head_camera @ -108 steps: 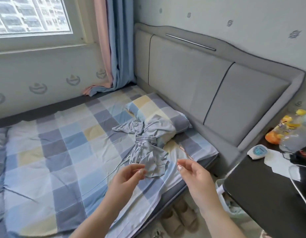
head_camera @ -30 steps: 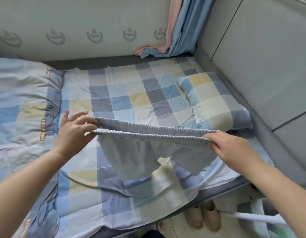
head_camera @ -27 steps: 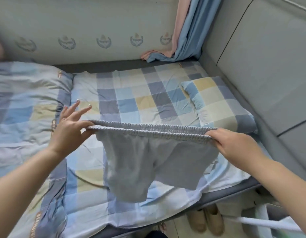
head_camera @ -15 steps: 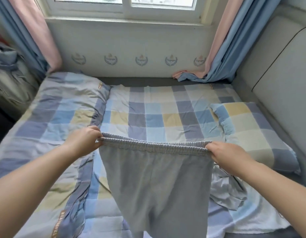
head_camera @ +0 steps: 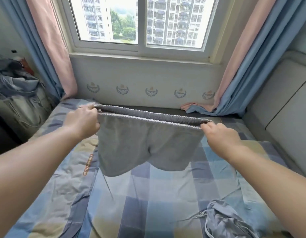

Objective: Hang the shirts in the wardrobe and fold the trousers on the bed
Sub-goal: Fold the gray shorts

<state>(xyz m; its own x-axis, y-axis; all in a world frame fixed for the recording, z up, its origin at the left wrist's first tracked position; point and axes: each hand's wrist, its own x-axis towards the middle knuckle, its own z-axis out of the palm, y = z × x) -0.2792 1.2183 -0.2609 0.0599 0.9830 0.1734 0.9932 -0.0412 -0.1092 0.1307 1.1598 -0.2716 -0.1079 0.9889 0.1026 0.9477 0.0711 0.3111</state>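
The left hand (head_camera: pixel 82 121) grips one end of the grey elastic-waisted cotton shorts (head_camera: pixel 145 143); the right hand (head_camera: pixel 221 134) pinches the other — waistband stretched taut above the blue-and-yellow checked bed (head_camera: pixel 148 203), likely to flatten them for folding; another crumpled blue-grey garment (head_camera: pixel 224 220) lies lower right.

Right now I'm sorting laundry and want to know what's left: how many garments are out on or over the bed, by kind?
Grey shorts held up by the waistband: 1
Crumpled blue-grey garment lying on the bed, kind unclear: 1
Total: 2
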